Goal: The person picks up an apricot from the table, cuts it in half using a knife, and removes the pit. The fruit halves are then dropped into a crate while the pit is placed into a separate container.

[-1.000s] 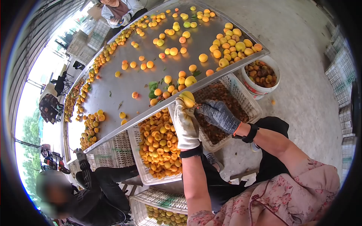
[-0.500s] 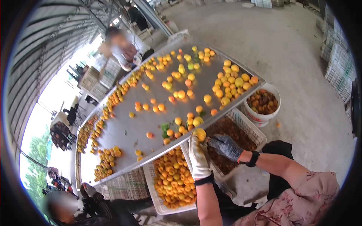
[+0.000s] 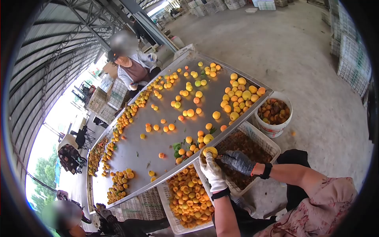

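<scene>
In a white glove, my left hand point(image 3: 213, 173) holds a yellow apricot point(image 3: 211, 151) at the near edge of the metal table point(image 3: 152, 138). Close against the fruit's right side is my right hand point(image 3: 237, 162), in a grey knit glove with its fingers closed; whatever they pinch is too small to make out. Below my hands stands a white crate point(image 3: 272, 147) of dark brown bits. Left of it, another white crate point(image 3: 176, 226) holds many orange apricot halves point(image 3: 189, 199). Whole apricots point(image 3: 239, 94) lie in groups on the tabletop, several with green leaves point(image 3: 177, 149) close to my left hand.
A white bucket point(image 3: 272, 128) of dark fruit pieces stands beyond the right crate. One co-worker point(image 3: 136, 71) is across the table, another point(image 3: 73, 219) at its lower left. Stacked crates point(image 3: 352, 65) line the right side of the concrete floor point(image 3: 312, 79).
The camera view has shifted, so the table sits slightly differently in frame. My hands stay together at the apricot. The co-worker across the table has straightened, with one arm raised.
</scene>
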Demonstrator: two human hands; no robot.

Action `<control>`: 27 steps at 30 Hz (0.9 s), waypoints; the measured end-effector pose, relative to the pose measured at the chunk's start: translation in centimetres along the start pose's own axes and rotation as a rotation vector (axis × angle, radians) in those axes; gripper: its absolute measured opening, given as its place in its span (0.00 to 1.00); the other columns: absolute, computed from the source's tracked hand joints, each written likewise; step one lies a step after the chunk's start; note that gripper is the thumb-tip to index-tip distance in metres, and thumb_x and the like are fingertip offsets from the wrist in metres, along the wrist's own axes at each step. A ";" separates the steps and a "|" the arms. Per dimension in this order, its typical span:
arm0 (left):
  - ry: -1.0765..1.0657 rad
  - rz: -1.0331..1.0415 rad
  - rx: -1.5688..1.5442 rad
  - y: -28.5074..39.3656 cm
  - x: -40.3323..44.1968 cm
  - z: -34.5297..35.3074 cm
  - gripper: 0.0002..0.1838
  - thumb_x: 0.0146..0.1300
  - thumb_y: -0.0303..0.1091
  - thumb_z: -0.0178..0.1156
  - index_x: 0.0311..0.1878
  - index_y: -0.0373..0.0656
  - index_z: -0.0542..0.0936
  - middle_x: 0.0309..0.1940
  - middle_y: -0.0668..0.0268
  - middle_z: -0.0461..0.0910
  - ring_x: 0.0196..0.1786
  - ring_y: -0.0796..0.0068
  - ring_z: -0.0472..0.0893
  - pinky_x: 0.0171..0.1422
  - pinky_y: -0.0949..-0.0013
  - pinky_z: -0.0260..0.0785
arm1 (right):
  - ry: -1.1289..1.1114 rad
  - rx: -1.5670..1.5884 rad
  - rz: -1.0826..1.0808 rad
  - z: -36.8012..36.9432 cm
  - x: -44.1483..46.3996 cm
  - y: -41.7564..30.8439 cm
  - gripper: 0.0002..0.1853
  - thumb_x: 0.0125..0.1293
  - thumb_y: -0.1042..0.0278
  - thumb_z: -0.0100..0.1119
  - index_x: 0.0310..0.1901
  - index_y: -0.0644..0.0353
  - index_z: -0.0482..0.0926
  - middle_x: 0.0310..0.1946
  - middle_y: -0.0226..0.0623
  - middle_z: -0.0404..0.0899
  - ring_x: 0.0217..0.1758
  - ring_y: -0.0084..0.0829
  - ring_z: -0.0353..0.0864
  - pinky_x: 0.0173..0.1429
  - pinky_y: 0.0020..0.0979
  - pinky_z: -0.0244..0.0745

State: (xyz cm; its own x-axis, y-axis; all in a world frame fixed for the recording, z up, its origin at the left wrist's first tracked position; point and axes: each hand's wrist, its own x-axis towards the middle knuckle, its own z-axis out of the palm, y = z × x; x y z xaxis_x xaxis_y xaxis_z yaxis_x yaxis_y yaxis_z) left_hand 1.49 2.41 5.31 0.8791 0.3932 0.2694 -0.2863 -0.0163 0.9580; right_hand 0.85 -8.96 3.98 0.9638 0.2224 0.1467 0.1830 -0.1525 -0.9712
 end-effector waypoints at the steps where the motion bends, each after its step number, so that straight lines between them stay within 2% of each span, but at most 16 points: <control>1: 0.012 -0.011 0.004 -0.3 -0.3 -0.1 0.24 0.71 0.49 0.42 0.51 0.34 0.71 0.37 0.60 0.77 0.39 0.73 0.76 0.50 0.70 0.68 | -0.014 0.000 0.009 0.3 -0.2 0.4 0.12 0.66 0.65 0.53 0.42 0.65 0.78 0.35 0.52 0.79 0.40 0.50 0.78 0.43 0.39 0.73; 4: 0.009 -0.286 -0.531 0.5 -0.5 0.8 0.25 0.71 0.54 0.38 0.46 0.39 0.69 0.26 0.62 0.75 0.29 0.69 0.75 0.44 0.63 0.71 | 0.049 -0.090 -0.199 1.0 -0.1 1.2 0.12 0.66 0.65 0.53 0.43 0.64 0.78 0.35 0.52 0.79 0.41 0.49 0.78 0.43 0.39 0.73; 7: 0.073 -0.334 -0.517 -0.4 0.0 0.5 0.25 0.70 0.56 0.37 0.43 0.40 0.70 0.23 0.63 0.74 0.27 0.67 0.75 0.42 0.60 0.73 | 0.089 -0.179 -0.286 1.3 -0.7 1.9 0.12 0.65 0.63 0.54 0.43 0.63 0.77 0.33 0.51 0.79 0.38 0.48 0.78 0.41 0.41 0.73; 9: 0.200 -0.397 -0.802 -0.2 1.4 -0.7 0.26 0.69 0.58 0.38 0.38 0.42 0.71 0.24 0.64 0.74 0.24 0.68 0.74 0.38 0.62 0.74 | -0.098 -0.396 -0.204 0.2 -1.3 -0.5 0.13 0.65 0.62 0.54 0.44 0.63 0.76 0.33 0.50 0.79 0.36 0.50 0.78 0.37 0.42 0.72; 11: 0.347 -0.261 -1.001 1.3 3.0 -1.8 0.27 0.69 0.59 0.39 0.36 0.41 0.71 0.28 0.62 0.75 0.26 0.68 0.74 0.39 0.67 0.74 | -0.135 -0.460 -0.233 0.1 -2.4 1.2 0.13 0.65 0.61 0.55 0.43 0.62 0.76 0.27 0.42 0.80 0.28 0.42 0.79 0.31 0.38 0.72; 13: 0.272 -0.182 -0.994 -0.4 3.5 -3.2 0.25 0.70 0.55 0.41 0.39 0.39 0.73 0.34 0.61 0.76 0.30 0.70 0.76 0.40 0.71 0.74 | -0.128 0.230 0.065 -0.7 -2.4 0.4 0.12 0.65 0.61 0.57 0.42 0.61 0.77 0.23 0.31 0.78 0.24 0.26 0.76 0.29 0.31 0.71; 14: 0.278 -0.175 -0.670 0.3 2.7 -2.5 0.24 0.71 0.52 0.40 0.42 0.38 0.73 0.35 0.61 0.76 0.33 0.70 0.76 0.42 0.72 0.73 | 0.044 0.440 -0.040 0.0 -1.3 0.5 0.09 0.65 0.62 0.58 0.41 0.58 0.78 0.25 0.23 0.76 0.26 0.16 0.71 0.29 0.25 0.69; 15: 0.278 -0.167 -0.342 0.5 1.9 -1.7 0.23 0.72 0.50 0.40 0.45 0.37 0.73 0.36 0.62 0.76 0.35 0.71 0.76 0.43 0.72 0.73 | 0.044 0.444 -0.045 -0.4 -0.8 0.7 0.09 0.65 0.62 0.58 0.41 0.58 0.78 0.25 0.23 0.76 0.26 0.16 0.71 0.29 0.25 0.69; 16: 0.243 -0.242 -0.334 -0.1 0.9 -0.4 0.19 0.72 0.43 0.41 0.47 0.36 0.73 0.36 0.62 0.76 0.38 0.72 0.75 0.46 0.70 0.71 | 0.052 0.560 0.174 -1.4 0.1 -0.3 0.08 0.65 0.64 0.58 0.42 0.57 0.79 0.28 0.23 0.77 0.28 0.16 0.72 0.32 0.24 0.70; 17: 0.016 0.220 0.416 -1.4 -0.1 -0.4 0.16 0.70 0.38 0.45 0.45 0.34 0.75 0.37 0.60 0.76 0.39 0.71 0.75 0.48 0.68 0.69 | 0.062 0.674 0.395 -1.9 0.6 -1.1 0.07 0.65 0.65 0.58 0.42 0.56 0.79 0.31 0.23 0.78 0.31 0.15 0.73 0.34 0.23 0.71; 18: -0.041 0.144 0.385 -2.8 -1.4 0.8 0.15 0.68 0.38 0.46 0.46 0.35 0.75 0.38 0.56 0.75 0.41 0.64 0.75 0.50 0.64 0.67 | 0.188 0.890 0.185 -0.7 1.3 -0.4 0.06 0.65 0.66 0.58 0.41 0.56 0.80 0.33 0.23 0.78 0.35 0.16 0.73 0.38 0.22 0.71; 19: -0.097 0.066 0.354 -2.3 -2.3 1.9 0.15 0.65 0.37 0.48 0.47 0.36 0.75 0.39 0.52 0.75 0.42 0.56 0.75 0.52 0.60 0.65 | 0.231 0.863 0.209 -0.4 1.7 1.1 0.07 0.65 0.66 0.57 0.40 0.58 0.80 0.33 0.24 0.78 0.36 0.16 0.73 0.41 0.22 0.71; 23: -0.071 0.379 0.562 -0.5 -2.1 2.4 0.13 0.64 0.33 0.51 0.47 0.36 0.74 0.37 0.51 0.76 0.41 0.53 0.76 0.50 0.59 0.66 | 0.303 0.640 0.208 0.2 2.1 2.7 0.08 0.64 0.65 0.59 0.37 0.61 0.79 0.30 0.26 0.78 0.34 0.16 0.73 0.37 0.23 0.70; 25: -0.021 0.082 0.391 0.5 -2.8 3.0 0.12 0.66 0.33 0.50 0.47 0.35 0.74 0.36 0.51 0.77 0.39 0.53 0.77 0.47 0.60 0.68 | 0.312 0.568 0.176 0.3 1.9 0.9 0.11 0.62 0.61 0.59 0.35 0.61 0.80 0.25 0.30 0.80 0.29 0.21 0.75 0.36 0.27 0.71; 26: -0.003 0.207 0.490 0.6 -2.9 3.0 0.13 0.67 0.34 0.48 0.48 0.36 0.73 0.35 0.52 0.78 0.38 0.56 0.79 0.44 0.62 0.70 | 0.318 0.442 0.191 0.5 2.0 1.3 0.12 0.61 0.59 0.60 0.35 0.60 0.80 0.26 0.33 0.80 0.30 0.26 0.77 0.37 0.29 0.71; 27: 0.008 0.162 0.545 0.4 -3.0 3.1 0.14 0.68 0.36 0.47 0.49 0.36 0.73 0.34 0.52 0.79 0.40 0.60 0.79 0.44 0.64 0.70 | 0.320 0.316 0.206 0.5 2.2 1.5 0.13 0.60 0.57 0.60 0.34 0.60 0.80 0.27 0.37 0.81 0.30 0.30 0.79 0.37 0.32 0.72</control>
State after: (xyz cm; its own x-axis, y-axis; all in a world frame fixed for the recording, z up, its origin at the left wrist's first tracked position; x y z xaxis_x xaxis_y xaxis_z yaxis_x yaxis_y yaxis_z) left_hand -0.08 -1.58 5.18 0.8371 0.3528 0.4182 -0.1770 -0.5485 0.8172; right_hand 3.12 -8.18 2.78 0.9940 -0.0961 -0.0520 -0.0374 0.1480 -0.9883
